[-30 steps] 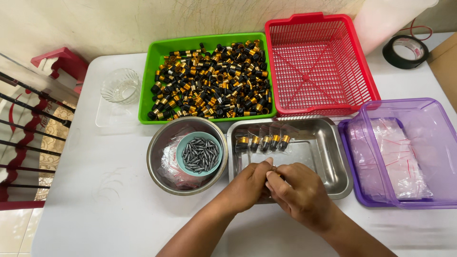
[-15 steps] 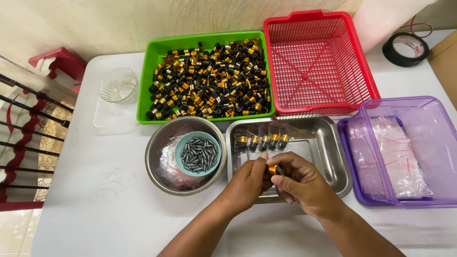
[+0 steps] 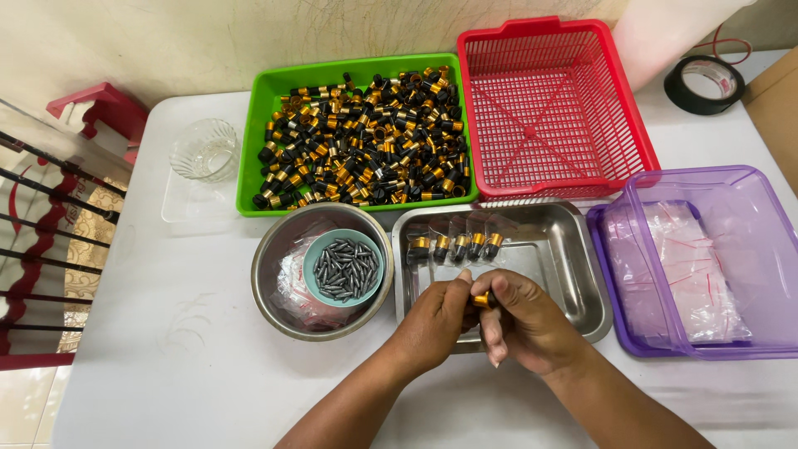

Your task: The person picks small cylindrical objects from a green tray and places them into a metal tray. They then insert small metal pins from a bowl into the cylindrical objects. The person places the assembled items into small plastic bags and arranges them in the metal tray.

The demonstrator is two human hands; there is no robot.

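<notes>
Over the steel tray's (image 3: 573, 274) near edge, both hands, left hand (image 3: 436, 320) and right hand (image 3: 532, 324), now pinch a gold-and-black cap (image 3: 481, 298), newly exposed between them.

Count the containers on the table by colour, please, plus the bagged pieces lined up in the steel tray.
Green tray: 1
Red basket: 1
Purple tub: 1
Steel tray: 1
Steel bowl: 1
Teal cup: 1
Clear glass: 1
Bagged pieces: 4
Total: 11

Red mesh basket (image 3: 553, 108) beside purple tub (image 3: 731, 187); black tape roll (image 3: 705, 84), glass bowl (image 3: 204, 150) on white table (image 3: 183, 357).
</notes>
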